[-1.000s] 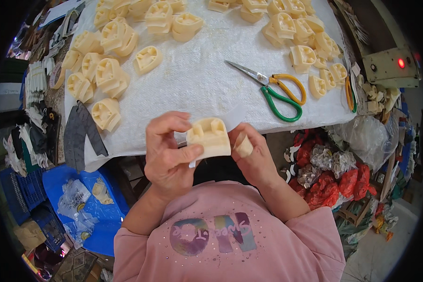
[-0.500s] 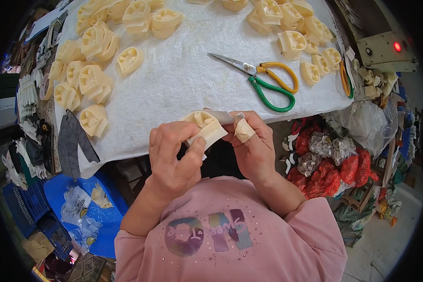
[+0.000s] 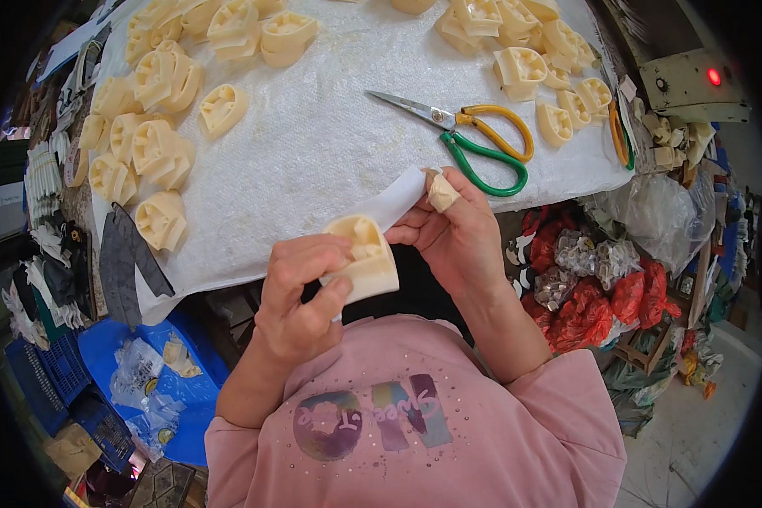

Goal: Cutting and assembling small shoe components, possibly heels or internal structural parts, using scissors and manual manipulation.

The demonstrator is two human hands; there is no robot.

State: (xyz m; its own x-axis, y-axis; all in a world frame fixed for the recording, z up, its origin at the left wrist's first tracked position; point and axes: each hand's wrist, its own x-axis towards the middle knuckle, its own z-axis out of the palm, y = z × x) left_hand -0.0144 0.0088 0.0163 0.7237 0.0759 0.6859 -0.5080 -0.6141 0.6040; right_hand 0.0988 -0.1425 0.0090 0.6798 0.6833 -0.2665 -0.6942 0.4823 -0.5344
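My left hand grips a cream plastic block, hollow and rounded like a shoe heel, between thumb and fingers. Its ribbed hollow faces up. From the far side of the block a white strip runs out to my right hand. Thumb and fingers of that hand pinch the strip's free end, and beige tape wraps the thumb. Scissors with one yellow and one green handle lie just beyond it, blades partly apart.
Several similar cream blocks crowd the left and far right of the white-covered table. A dark grey strip hangs over its left corner. Below stand a blue bin at left and red plastic bags at right.
My right hand has moved up and away from the block, drawing the white strip out so more of it shows. The block has come slightly lower and tilted in my left hand.
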